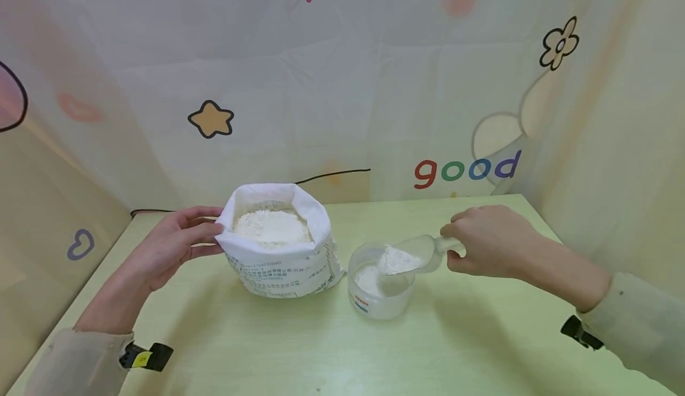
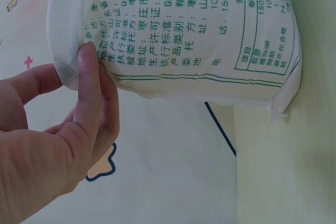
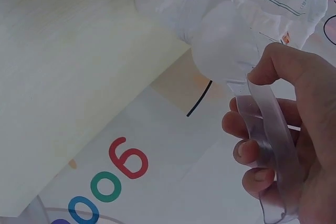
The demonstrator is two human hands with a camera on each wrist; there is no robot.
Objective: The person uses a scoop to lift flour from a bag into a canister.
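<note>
A white cloth-like bag (image 1: pixel 283 274) with green print stands with its top rolled down, full of white powder (image 1: pixel 273 228). My left hand (image 1: pixel 182 238) pinches the folded rim at its left side; in the left wrist view the fingers (image 2: pixel 89 93) lie against that rim. My right hand (image 1: pixel 484 241) grips the handle of a clear plastic scoop (image 1: pixel 428 250). White powder fills the front of the scoop, which tilts down over a round translucent tub (image 1: pixel 380 307). More powder lies inside the tub. In the right wrist view, fingers curl round the scoop handle (image 3: pixel 273 140).
The tub stands just right of the bag on a pale green-yellow table (image 1: pixel 257 348). A printed curtain (image 1: pixel 342 87) hangs behind the table and along both sides. Dark devices sit at both cuffs, one by the left sleeve (image 1: pixel 75 363).
</note>
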